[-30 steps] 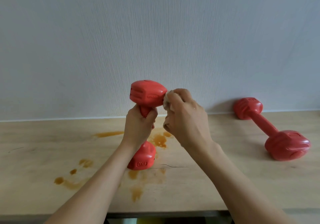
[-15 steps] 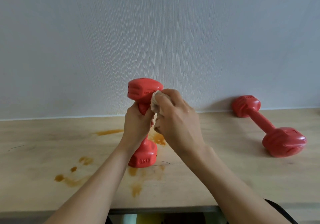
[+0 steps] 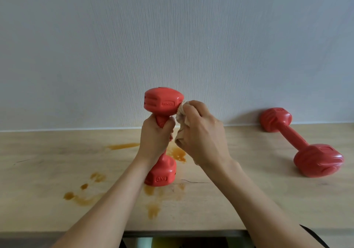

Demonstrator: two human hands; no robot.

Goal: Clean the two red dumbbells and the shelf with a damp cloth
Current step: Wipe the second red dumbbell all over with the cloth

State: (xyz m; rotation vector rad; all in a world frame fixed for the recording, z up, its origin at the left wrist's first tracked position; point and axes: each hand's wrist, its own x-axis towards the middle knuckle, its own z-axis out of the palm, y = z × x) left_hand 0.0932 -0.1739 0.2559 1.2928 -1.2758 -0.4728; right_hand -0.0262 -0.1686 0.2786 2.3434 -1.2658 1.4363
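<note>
Dumbbell point(image 3: 162, 102) upright in clenched left hand point(image 3: 155, 138), right hand point(image 3: 203, 138) bunched around cloth point(image 3: 180, 111) against its top.

Wall point(image 3: 172, 37): pale grey-white, fine vertical ribbed texture, evenly lit, fills the upper half. Thin white strip where wall meets the surface below. Soft shadows fall on the lower wall at right. Beneath the front edge, a dark gap point(image 3: 172, 243) with blurred green and yellow shapes, too unclear to identify. Light diffuse, no hard glare
</note>
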